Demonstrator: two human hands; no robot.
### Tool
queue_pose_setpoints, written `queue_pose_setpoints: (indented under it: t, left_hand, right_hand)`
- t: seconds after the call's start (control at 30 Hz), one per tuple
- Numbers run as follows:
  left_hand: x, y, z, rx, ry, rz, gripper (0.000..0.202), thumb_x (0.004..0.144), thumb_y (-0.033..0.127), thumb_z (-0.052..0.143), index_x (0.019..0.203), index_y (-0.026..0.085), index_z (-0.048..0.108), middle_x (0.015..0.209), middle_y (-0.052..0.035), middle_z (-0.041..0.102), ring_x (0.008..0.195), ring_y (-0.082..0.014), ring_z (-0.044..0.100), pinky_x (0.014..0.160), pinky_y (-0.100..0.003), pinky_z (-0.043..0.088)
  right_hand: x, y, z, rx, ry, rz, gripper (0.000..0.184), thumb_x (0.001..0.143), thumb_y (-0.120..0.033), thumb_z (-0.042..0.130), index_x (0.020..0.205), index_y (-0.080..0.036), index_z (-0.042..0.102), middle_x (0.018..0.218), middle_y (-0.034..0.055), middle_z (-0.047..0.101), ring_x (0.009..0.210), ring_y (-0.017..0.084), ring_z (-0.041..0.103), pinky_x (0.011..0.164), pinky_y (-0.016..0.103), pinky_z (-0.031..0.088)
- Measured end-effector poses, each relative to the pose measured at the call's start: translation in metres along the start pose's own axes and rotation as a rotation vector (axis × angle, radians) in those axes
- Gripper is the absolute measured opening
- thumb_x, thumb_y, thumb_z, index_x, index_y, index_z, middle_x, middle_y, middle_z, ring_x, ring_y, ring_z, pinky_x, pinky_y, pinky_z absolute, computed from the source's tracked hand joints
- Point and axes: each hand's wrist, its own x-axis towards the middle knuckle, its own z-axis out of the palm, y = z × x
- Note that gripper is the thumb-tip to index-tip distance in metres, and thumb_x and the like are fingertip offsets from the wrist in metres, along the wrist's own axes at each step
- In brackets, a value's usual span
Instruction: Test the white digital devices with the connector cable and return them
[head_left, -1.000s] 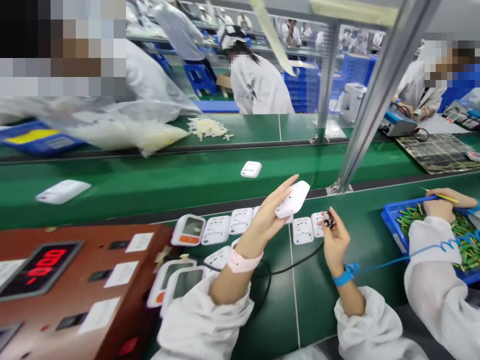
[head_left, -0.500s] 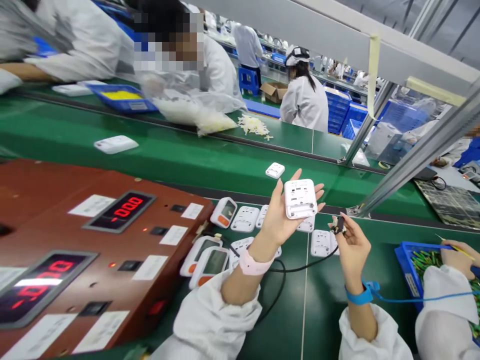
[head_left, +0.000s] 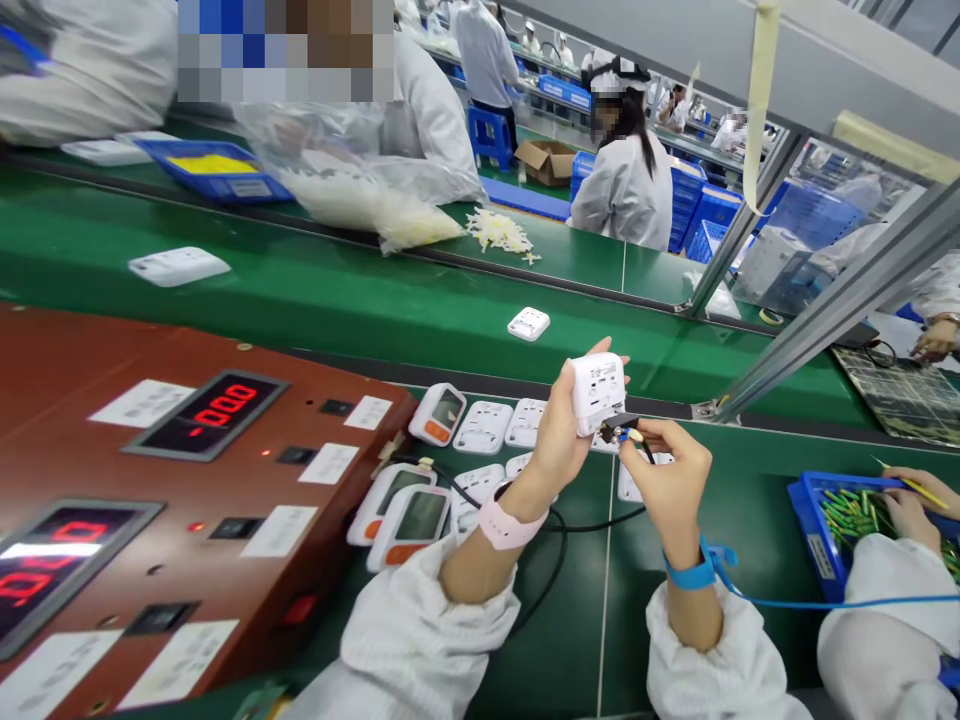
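My left hand (head_left: 564,425) is closed around a small white electronic device (head_left: 598,388), its back with slots and small markings turned towards me. My right hand (head_left: 670,470) pinches a small black connector (head_left: 621,428) with wires on a black cable (head_left: 592,527). The connector meets the device's lower edge, at the battery compartment; whether it is seated there I cannot tell. Below and left of my hands, several similar white devices (head_left: 483,427) lie back up on the green bench. Others, with grey screens and orange buttons, stand face up, such as the display unit (head_left: 422,518).
A red-brown test box (head_left: 217,520) with red digital readouts (head_left: 214,415) fills the left. White devices (head_left: 180,265) sit on the green conveyor (head_left: 337,310). At right, a co-worker's hand (head_left: 916,510) is over a blue bin (head_left: 817,540) of green parts. A metal post (head_left: 817,290) slants upward.
My right hand has moved left and brought the connector up against the device. My left hand has turned the device slightly, and its fingers have closed more around it.
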Motion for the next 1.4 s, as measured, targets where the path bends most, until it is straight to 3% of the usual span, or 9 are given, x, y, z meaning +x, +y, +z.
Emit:
queue_pose_setpoints:
  t: [0.53,0.8,1.17,1.4]
  left_hand:
    - [-0.0030,-0.0109,0.0027,0.029,-0.013,0.006,0.065,0.083,0.061,0.050,0.134,0.020,0.053,0.120,-0.0068,0.064,0.097,-0.0169,0.061,0.078,-0.024,0.051]
    - [-0.0018,-0.0117,0.0012,0.119,-0.013,0.054,0.069,0.083,0.066,0.049,0.133,0.019,0.054,0.118,-0.0081,0.065,0.099,-0.0193,0.062,0.079,-0.026,0.051]
    - [0.0000,-0.0110,-0.0023,0.281,-0.062,0.127,0.070,0.083,0.068,0.048,0.133,0.020,0.055,0.119,-0.0082,0.064,0.103,-0.0196,0.061,0.084,-0.024,0.050]
    - [-0.0005,-0.0076,-0.0022,0.206,-0.116,0.061,0.073,0.079,0.070,0.053,0.132,0.021,0.056,0.119,-0.0081,0.064,0.102,-0.0198,0.060,0.084,-0.025,0.049]
  right_hand:
    - [-0.0030,-0.0013,-0.0007,-0.237,0.057,-0.116,0.010,0.072,-0.016,0.059,0.074,-0.016,0.069,0.067,0.0002,0.066,0.059,0.011,0.060,0.061,0.020,0.048]
    - [-0.0012,-0.0044,-0.0026,-0.229,0.034,-0.202,0.012,0.076,-0.014,0.057,0.073,-0.016,0.069,0.065,0.0006,0.064,0.057,0.009,0.057,0.059,0.019,0.046]
    - [-0.0030,-0.0052,-0.0044,-0.203,-0.028,-0.171,0.014,0.078,-0.013,0.057,0.077,-0.018,0.069,0.066,0.0004,0.063,0.059,0.010,0.057,0.059,0.021,0.045]
    - [-0.0043,-0.0029,0.0028,-0.260,-0.015,-0.214,0.016,0.082,-0.014,0.054,0.079,-0.016,0.069,0.065,0.0000,0.062,0.057,0.009,0.054,0.054,0.023,0.037]
